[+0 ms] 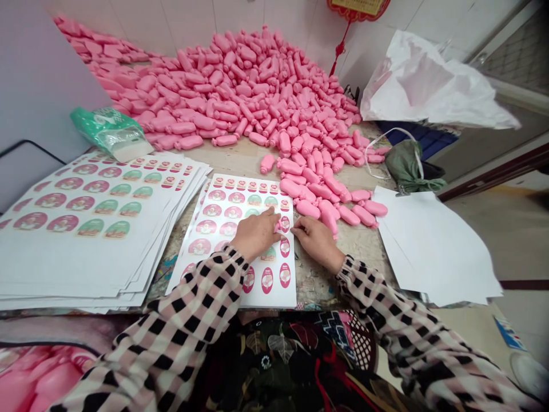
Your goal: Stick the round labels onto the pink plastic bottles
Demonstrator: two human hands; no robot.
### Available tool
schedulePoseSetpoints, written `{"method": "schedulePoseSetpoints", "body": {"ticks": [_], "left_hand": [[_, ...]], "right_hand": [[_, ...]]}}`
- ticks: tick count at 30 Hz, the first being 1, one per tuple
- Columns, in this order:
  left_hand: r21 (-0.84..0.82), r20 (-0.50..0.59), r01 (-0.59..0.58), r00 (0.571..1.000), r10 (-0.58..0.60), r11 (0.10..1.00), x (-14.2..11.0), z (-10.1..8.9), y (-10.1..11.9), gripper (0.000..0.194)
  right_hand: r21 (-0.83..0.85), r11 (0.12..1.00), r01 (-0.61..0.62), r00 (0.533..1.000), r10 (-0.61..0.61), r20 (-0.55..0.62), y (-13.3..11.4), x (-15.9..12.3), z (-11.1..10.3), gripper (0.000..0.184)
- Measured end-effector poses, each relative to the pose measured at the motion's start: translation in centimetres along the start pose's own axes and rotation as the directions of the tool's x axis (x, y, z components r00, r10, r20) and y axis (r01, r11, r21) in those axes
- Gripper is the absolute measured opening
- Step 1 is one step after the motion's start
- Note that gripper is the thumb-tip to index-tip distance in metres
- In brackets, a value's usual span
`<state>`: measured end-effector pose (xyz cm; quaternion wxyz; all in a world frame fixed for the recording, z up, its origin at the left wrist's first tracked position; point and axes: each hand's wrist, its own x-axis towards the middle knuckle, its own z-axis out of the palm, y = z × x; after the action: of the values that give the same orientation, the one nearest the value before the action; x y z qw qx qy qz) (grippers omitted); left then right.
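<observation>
A sheet of printed stickers (pixel 206 240) lies in front of me, with rows of pink and green rounded labels and pink ovals down its right side. My left hand (pixel 257 233) rests over the sheet, its fingers closed around a small pink plastic bottle (pixel 278 223) that is mostly hidden. Just off the sheet's right edge, my right hand (pixel 316 241) has thumb and forefinger pinched together beside an oval sticker (pixel 285 224). Whatever lies between those fingertips is too small to tell. Loose pink bottles (pixel 306 209) lie directly beyond both hands.
A large heap of pink bottles (pixel 257 86) fills the back. To the left are stacked sticker sheets (pixel 86 263) with a green plastic packet (pixel 111 131) on top. White papers (pixel 433 246), a green cloth pouch (pixel 405 163) and a white bag (pixel 429 86) are on the right.
</observation>
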<state>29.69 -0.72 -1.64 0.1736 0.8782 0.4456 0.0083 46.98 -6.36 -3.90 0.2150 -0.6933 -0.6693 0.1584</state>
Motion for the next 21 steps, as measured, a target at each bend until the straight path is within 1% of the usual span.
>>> {"method": "schedulePoseSetpoints", "body": {"ticks": [5,8,12,14,17,21], "left_hand": [[0.012,-0.013,-0.006,1.000,0.006,1.000,-0.1,0.1,0.0,0.050],[0.020,-0.010,-0.001,1.000,0.002,1.000,0.0,0.3,-0.3,0.052],[0.032,-0.006,0.006,1.000,-0.006,0.999,0.4,0.5,-0.7,0.059],[0.031,0.011,0.021,1.000,-0.021,0.999,0.7,0.6,-0.9,0.062],[0.023,0.042,0.046,0.998,-0.047,0.999,1.1,0.4,-1.0,0.064],[0.014,0.075,0.029,0.997,-0.030,0.999,1.2,-0.2,-0.8,0.064]], "right_hand": [[0.040,0.994,-0.097,0.993,0.100,-0.063,0.0,0.5,0.5,0.012],[0.024,0.995,-0.096,0.992,0.098,-0.077,0.1,0.9,0.5,0.013],[-0.026,0.999,-0.048,0.997,0.047,-0.054,0.1,1.4,0.2,0.017],[-0.052,0.997,-0.051,0.998,0.048,-0.043,0.1,1.7,0.0,0.021],[-0.073,0.993,-0.095,0.995,0.093,-0.030,-0.2,2.2,-0.2,0.025],[-0.074,0.985,-0.157,0.988,0.156,-0.009,-0.9,2.4,-0.5,0.024]]}}
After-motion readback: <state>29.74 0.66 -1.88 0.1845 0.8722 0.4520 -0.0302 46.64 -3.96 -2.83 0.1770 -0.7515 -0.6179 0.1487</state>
